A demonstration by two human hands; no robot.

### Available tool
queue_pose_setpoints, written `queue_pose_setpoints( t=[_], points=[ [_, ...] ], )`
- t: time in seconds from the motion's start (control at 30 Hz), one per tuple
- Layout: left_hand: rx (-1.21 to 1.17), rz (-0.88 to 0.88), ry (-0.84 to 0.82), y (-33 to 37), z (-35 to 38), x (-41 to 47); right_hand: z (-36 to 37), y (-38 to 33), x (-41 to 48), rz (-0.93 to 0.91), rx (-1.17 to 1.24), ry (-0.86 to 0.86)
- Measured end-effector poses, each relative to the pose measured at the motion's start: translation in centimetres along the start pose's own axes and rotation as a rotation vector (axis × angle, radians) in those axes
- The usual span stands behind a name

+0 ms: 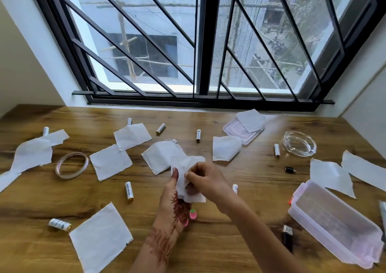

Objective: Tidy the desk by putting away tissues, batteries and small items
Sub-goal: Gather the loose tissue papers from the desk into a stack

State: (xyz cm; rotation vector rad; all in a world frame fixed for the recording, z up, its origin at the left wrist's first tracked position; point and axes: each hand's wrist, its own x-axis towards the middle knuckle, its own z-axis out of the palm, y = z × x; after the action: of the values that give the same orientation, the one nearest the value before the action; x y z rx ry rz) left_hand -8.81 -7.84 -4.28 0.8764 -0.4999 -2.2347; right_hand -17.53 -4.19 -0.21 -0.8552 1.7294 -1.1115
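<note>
Both hands hold one white tissue (183, 164) above the middle of the wooden desk (208, 241). My left hand (172, 205), with henna on its back, grips the tissue from below. My right hand (205, 178) pinches its upper right part. Several more tissues lie flat around, such as one (101, 238) at the front left and one (225, 147) right of centre. Several white batteries are scattered about, among them one (129, 190) left of my hands and one (198, 135) farther back. A small pink strawberry item (193, 213) lies beside my left hand.
A clear plastic box (334, 224) stands open at the right, its lid (243, 133) under a tissue at the back. A glass ashtray (299, 144), a tape ring (71, 165), a black USB stick (287, 238) and a small black adapter (290, 169) also lie on the desk. A barred window is behind.
</note>
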Motion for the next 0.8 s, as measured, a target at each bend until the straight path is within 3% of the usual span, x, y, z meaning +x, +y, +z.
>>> queue_pose_setpoints(
  t=[0.2, 0.33, 0.47, 0.57, 0.7, 0.8],
  points=[
    [0.075, -0.002, -0.049, 0.3, -0.5, 0.1, 0.8, 0.2, 0.2, -0.01, 0.06, -0.023],
    [0.103, 0.003, 0.132, 0.5, -1.2, 0.9, -0.6, 0.3, 1.4, -0.127, -0.01, 0.1],
    [0.008, 0.011, 0.2, 1.2, -1.3, 1.0, -3.4, 2.8, 4.8, -0.337, -0.604, 0.386],
    [-0.062, 0.025, 0.184, 1.6, -1.0, 0.7, -5.3, 5.2, 6.9, -0.392, -1.038, 0.433],
    [-0.068, 0.017, 0.161, 1.9, -0.8, 0.4, -6.8, 6.9, 8.6, -0.423, -1.295, 0.517],
    [-0.068, -0.004, 0.2, 2.0, -0.6, 0.6, -7.1, 7.2, 9.3, -0.43, -1.357, 0.492]
  ],
)
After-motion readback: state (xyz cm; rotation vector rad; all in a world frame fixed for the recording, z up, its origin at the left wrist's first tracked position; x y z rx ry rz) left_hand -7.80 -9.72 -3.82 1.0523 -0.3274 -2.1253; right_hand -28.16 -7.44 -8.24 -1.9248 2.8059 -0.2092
